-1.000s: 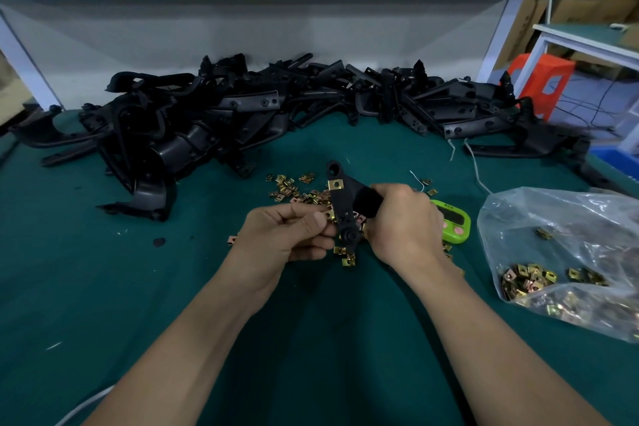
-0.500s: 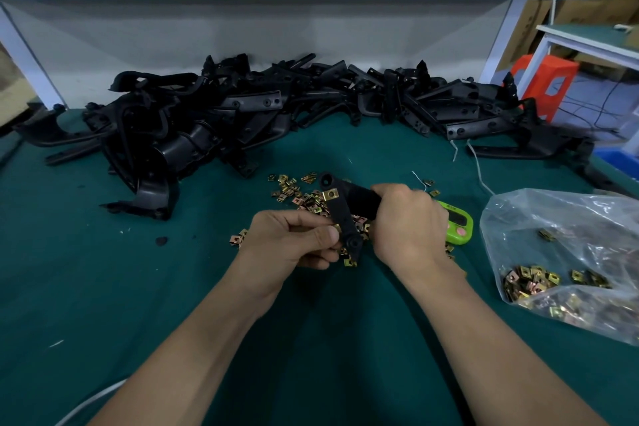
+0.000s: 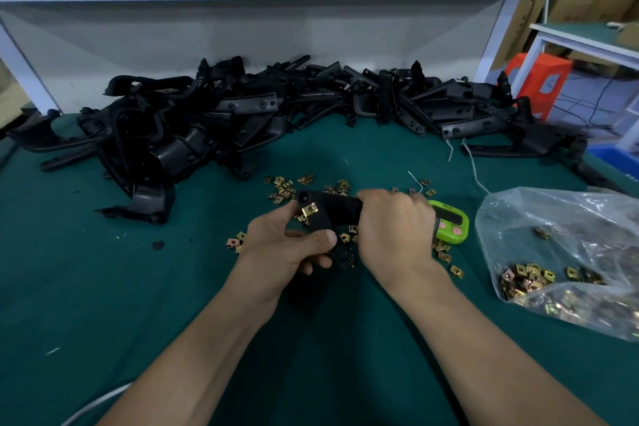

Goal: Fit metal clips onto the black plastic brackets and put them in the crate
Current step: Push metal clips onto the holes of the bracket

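Black plastic bracket (image 3: 328, 209) lay crosswise; right hand (image 3: 394, 228) clenched its right end, left hand (image 3: 280, 245) pinched the arm below the square brass clip (image 3: 309, 209).

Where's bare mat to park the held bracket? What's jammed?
Free: the mat near-left, bordered by the bracket pile and the left forearm; also the band between pile and loose clips. Crowded: around the left hand and right hand gripping the bracket, with clips and timer; bag of clips fills the right.

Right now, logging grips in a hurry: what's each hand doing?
Left hand: grips the black bracket by its lower arm.
Right hand: grips the same bracket's other end.
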Action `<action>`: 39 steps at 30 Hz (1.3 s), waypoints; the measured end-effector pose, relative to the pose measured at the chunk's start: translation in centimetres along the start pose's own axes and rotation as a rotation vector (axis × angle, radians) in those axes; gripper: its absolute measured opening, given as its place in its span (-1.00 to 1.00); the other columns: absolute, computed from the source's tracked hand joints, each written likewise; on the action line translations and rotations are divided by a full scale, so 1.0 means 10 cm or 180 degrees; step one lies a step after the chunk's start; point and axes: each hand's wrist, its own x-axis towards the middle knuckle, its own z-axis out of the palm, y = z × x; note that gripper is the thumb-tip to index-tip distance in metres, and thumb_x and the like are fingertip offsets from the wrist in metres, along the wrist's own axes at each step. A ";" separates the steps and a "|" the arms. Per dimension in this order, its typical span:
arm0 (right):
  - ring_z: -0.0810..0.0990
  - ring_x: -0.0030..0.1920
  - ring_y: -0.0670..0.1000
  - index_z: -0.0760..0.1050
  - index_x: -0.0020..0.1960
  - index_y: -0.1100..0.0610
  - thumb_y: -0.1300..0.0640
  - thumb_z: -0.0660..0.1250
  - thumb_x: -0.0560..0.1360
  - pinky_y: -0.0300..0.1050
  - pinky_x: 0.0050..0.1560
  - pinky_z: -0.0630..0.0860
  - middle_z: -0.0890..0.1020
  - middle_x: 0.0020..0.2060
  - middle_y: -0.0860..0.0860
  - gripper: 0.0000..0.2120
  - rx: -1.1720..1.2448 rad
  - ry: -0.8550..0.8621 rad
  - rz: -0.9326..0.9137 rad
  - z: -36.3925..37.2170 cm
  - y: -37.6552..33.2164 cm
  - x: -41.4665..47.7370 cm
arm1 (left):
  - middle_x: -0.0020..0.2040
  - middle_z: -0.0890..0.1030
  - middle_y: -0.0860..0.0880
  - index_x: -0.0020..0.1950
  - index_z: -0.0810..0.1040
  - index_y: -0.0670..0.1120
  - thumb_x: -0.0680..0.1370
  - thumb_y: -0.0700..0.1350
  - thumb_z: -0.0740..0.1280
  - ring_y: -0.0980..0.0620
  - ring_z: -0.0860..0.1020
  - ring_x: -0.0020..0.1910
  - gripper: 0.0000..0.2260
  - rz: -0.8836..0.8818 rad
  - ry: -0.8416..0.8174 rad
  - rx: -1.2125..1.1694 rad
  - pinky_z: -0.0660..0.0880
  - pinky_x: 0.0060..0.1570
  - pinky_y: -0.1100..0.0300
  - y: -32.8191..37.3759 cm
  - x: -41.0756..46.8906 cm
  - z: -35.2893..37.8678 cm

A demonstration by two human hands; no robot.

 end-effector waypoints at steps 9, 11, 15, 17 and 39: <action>0.43 -0.35 0.13 0.57 -0.14 0.00 0.25 0.34 0.39 -0.10 -0.29 0.25 0.55 -0.37 -0.04 -0.84 0.0107 -0.0402 0.0243 0.09 0.02 0.02 | -0.30 0.70 -0.10 0.03 0.67 0.29 0.50 -0.27 0.51 0.03 0.61 -0.40 -0.60 0.0351 0.0165 0.0200 0.51 -0.42 0.28 0.02 0.01 0.02; 0.38 -0.36 0.12 0.57 -0.14 0.00 0.24 0.34 0.39 -0.09 -0.31 0.25 0.47 -0.42 -0.05 -0.84 0.0159 -0.0387 0.0367 0.09 0.06 0.04 | -0.21 0.74 -0.06 0.11 0.64 0.26 0.49 -0.26 0.52 0.06 0.64 -0.33 -0.59 0.0544 0.0290 0.0293 0.55 -0.33 0.29 0.02 0.01 0.03; 0.42 -0.32 0.14 0.60 -0.11 -0.02 0.23 0.35 0.39 -0.08 -0.28 0.27 0.44 -0.41 -0.06 -0.82 0.0127 -0.0379 0.0487 0.10 0.14 0.06 | -0.14 0.75 0.10 0.05 0.61 0.45 0.50 -0.29 0.51 0.14 0.68 -0.26 -0.45 0.0870 0.0303 0.0787 0.59 -0.24 0.32 -0.01 -0.02 0.06; 0.54 -0.26 0.17 0.61 -0.10 -0.03 0.23 0.35 0.39 -0.08 -0.26 0.29 0.50 -0.34 -0.05 -0.82 0.0131 -0.0404 0.0531 0.10 0.16 0.08 | -0.16 0.73 0.22 0.05 0.53 0.58 0.49 -0.22 0.52 0.23 0.67 -0.27 -0.39 0.1020 0.0352 0.1188 0.56 -0.18 0.40 -0.02 -0.04 0.07; 0.42 -0.32 0.15 0.55 -0.09 0.01 0.16 0.43 0.38 -0.10 -0.28 0.30 0.28 -0.45 -0.07 -0.86 0.0352 -0.0464 0.0254 -0.10 -0.01 0.02 | -0.22 0.71 -0.12 0.09 0.72 -0.16 0.56 -0.20 0.40 0.07 0.63 -0.32 -0.84 0.0574 0.0312 -0.0319 0.60 -0.24 0.26 0.08 -0.04 0.09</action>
